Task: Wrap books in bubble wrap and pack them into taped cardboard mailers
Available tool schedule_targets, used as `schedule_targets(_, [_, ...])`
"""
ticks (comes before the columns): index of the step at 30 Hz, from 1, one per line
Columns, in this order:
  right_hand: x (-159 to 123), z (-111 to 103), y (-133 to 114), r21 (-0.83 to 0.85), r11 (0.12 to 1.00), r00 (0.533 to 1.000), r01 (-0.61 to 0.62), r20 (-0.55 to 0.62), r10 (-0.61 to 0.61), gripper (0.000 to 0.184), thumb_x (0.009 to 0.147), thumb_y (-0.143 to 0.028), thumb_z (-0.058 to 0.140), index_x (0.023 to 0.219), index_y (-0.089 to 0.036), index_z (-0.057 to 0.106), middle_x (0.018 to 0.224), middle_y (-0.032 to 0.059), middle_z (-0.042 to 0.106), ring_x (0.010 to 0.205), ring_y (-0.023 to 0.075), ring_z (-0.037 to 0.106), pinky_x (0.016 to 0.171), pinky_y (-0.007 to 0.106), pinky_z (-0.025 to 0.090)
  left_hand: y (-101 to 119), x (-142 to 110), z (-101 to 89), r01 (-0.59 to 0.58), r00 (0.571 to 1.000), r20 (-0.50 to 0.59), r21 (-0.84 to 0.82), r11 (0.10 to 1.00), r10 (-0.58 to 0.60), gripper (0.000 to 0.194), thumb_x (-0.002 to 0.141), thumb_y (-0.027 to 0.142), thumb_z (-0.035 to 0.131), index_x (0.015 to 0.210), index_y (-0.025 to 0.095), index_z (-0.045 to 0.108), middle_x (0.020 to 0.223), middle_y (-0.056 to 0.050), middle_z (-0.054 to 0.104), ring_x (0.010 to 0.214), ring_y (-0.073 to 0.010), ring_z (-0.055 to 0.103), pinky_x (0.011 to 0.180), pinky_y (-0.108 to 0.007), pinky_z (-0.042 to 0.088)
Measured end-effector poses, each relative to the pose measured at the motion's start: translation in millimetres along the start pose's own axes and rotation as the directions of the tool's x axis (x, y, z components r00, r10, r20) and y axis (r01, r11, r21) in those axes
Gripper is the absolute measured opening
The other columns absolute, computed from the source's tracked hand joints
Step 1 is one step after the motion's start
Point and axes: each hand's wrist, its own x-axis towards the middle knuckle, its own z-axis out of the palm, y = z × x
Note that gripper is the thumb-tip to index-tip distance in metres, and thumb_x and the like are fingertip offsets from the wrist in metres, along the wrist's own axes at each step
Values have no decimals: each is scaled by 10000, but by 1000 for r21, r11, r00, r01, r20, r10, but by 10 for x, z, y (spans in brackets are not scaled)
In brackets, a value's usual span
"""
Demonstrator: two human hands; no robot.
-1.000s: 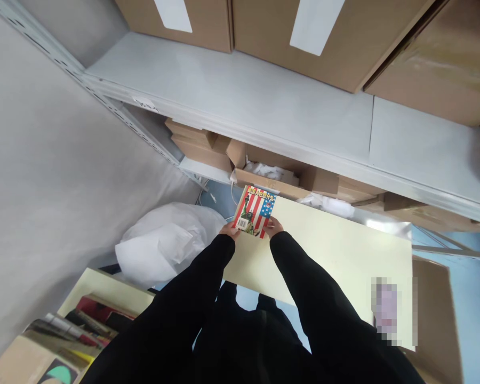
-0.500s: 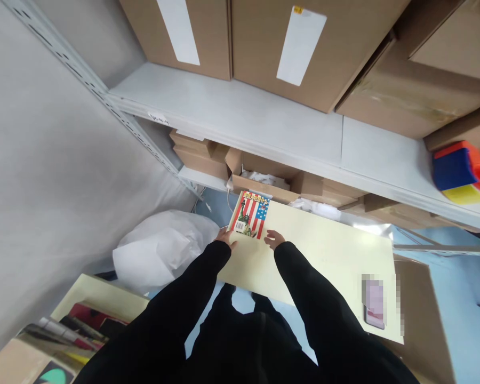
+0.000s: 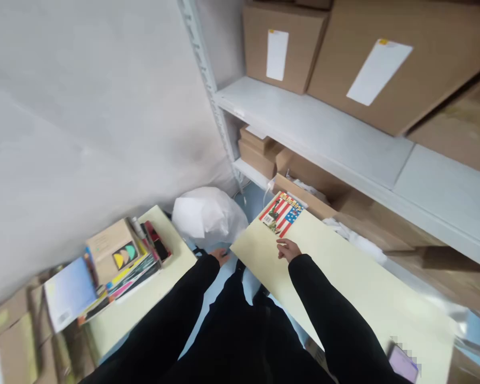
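A book (image 3: 282, 214) with red and white stripes, a blue starred patch and a green statue on its cover lies flat at the far left corner of a pale yellow table (image 3: 340, 272). My right hand (image 3: 288, 249) hovers just on the near side of the book, apart from it, with its fingers loosely spread and nothing in them. Off the table's left edge, my left hand (image 3: 220, 256) hangs over the gap between two tables, fingers out and holding nothing that shows.
On the left, a second table (image 3: 168, 277) bears stacked books and magazines (image 3: 120, 261). A white plastic bag (image 3: 210, 216) stands on the floor between the tables. Shelves (image 3: 316, 125) with cardboard boxes (image 3: 284, 48) rise behind. A phone (image 3: 402, 364) lies at the right table's near right.
The view has turned left, bringing the stacked books into full sight. My left hand has left the striped book and swung left off the table. The book stays on the table.
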Motion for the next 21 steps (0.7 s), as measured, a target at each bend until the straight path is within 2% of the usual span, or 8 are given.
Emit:
schedule_targets(4, [114,410,-183,-126,992,983,-6,182,29,263,653,-256,591,890,-148,557,415,-77,517,396,104,526,482,244,461,-396,-242,-118,102,991,-71,-102,990,-110,465,695,270,620,1109,73,541,1099,-165,605,983,-239,592,823,-303,473])
schedule_targets(8, [158,752,-363,-291,954,965,75,262,4,208,699,-214,553,895,-147,557,413,-77,513,410,95,534,494,217,450,-622,-308,-252,153,981,-90,-171,973,-171,489,722,276,594,1142,36,517,1094,-194,597,931,-233,614,802,-294,482])
schedule_targets(13, [162,1050,-547,-363,923,977,126,206,-52,203,736,-260,519,891,-143,578,399,-71,494,411,108,538,486,223,446,-602,-189,-368,143,989,-21,-166,976,-148,414,720,237,585,1091,57,551,1075,-159,616,963,-217,602,801,-266,480])
schedule_targets(15, [72,1035,-621,-302,940,981,159,154,-116,227,740,-265,498,918,-143,571,456,-53,531,440,116,554,505,242,469,-493,-140,-336,94,995,32,-125,988,-91,389,709,209,581,1066,56,559,1067,-162,620,976,-216,597,794,-260,482])
schedule_targets(17, [-97,864,-746,-291,919,963,265,34,-266,267,738,-259,487,976,-161,557,570,-26,586,477,116,563,533,263,488,-371,-104,-258,12,995,103,-59,998,-6,356,688,179,582,1021,54,575,1027,-167,635,964,-222,602,792,-265,480])
schedule_targets(18, [-213,703,-840,-335,880,925,338,-54,-376,295,739,-256,486,1016,-176,546,651,-7,611,516,120,573,559,276,496,-315,-80,-212,-39,989,145,-20,999,42,325,683,168,576,994,73,584,1010,-152,644,958,-216,605,805,-264,474])
schedule_targets(19, [-353,486,-955,-419,813,854,403,-148,-499,326,742,-257,485,1059,-193,530,746,15,628,570,128,583,595,290,501,-262,-46,-170,-129,973,191,2,992,126,297,699,177,554,987,109,584,999,-120,652,947,-194,609,813,-256,468])
schedule_targets(21, [-717,-115,-1226,-662,635,608,399,-328,-724,358,751,-259,483,1101,-196,516,932,76,620,791,182,591,730,341,489,-140,61,-99,-280,924,284,49,959,256,277,712,189,527,982,157,577,957,-76,666,923,-171,615,793,-247,473])
